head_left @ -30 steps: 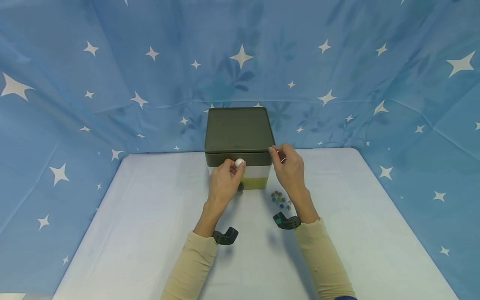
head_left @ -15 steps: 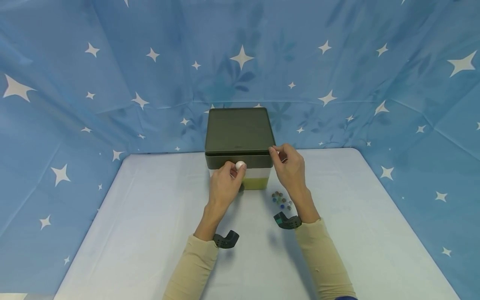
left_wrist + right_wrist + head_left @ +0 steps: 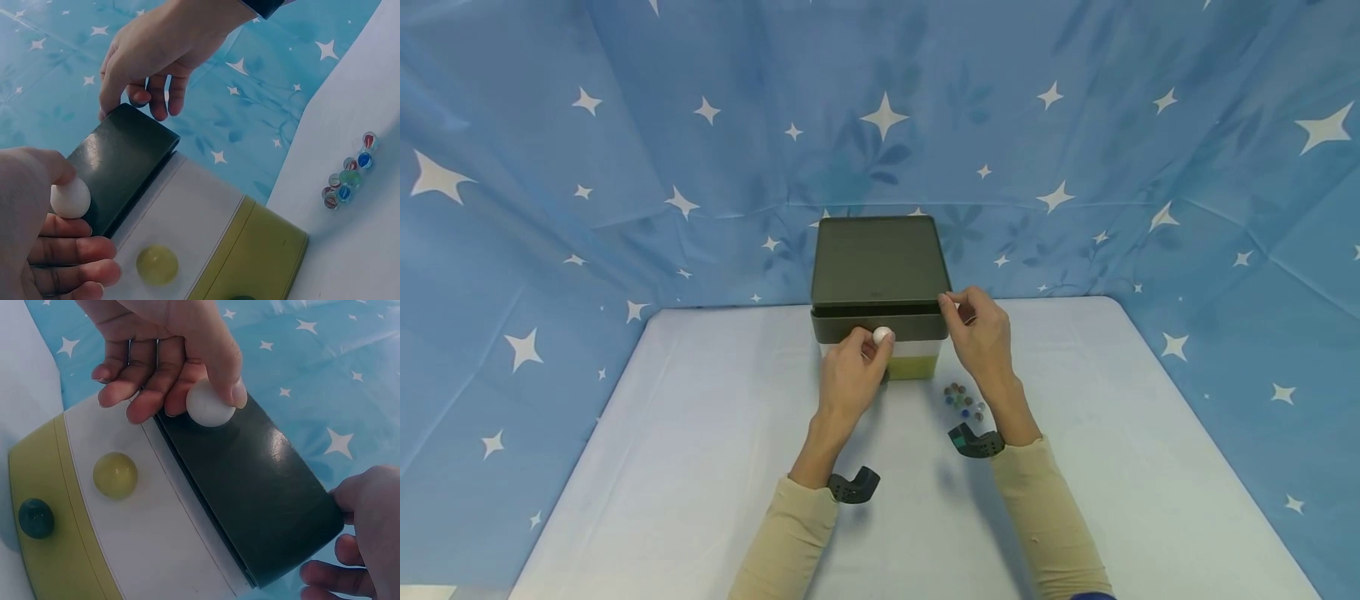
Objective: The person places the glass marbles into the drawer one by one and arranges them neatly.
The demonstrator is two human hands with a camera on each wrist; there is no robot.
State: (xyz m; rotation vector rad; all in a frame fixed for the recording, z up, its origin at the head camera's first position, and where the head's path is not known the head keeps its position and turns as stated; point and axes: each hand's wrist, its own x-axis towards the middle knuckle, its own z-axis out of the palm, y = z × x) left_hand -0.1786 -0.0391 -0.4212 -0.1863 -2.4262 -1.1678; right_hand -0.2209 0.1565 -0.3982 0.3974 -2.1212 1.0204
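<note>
Smooth white ball-shaped knob [image 3: 209, 406] on glossy dark-green drawer front [image 3: 262, 481], top tier of a three-tone box; material unsure. Drawer stood slightly out: dark gap betw. its upper edge & flat dark-green lid [image 3: 880, 260], inside not visible.

Step in hand, my read: opening the top drawer. Next move prob. called for a steady straight pull on knob w/ box braced at R; an uneven tug might drag the whole box.

Knob lay betw. thumb & index of L hand [image 3: 852, 371], both tips clamped on it; other L fingers loosely bent, apart from knob, in front of the tier below. R hand [image 3: 983, 333] at box's upper R corner, thumb tip touching there; couldn't tell if pinching or just pressing. Rest of R fingers hung bent, off the box.

Below drawer: white middle tier [image 3: 169, 531] w/ round yellow knob [image 3: 115, 475], then olive-yellow bottom tier [image 3: 69, 562] w/ round dark-green knob [image 3: 36, 519]; neither knob held.

Further out: clear glass marbles w/ coloured swirls [image 3: 350, 179], loose cluster on white tabletop [image 3: 700, 433], near box's R side. Behind: blue star-print cloth [image 3: 700, 150].
</note>
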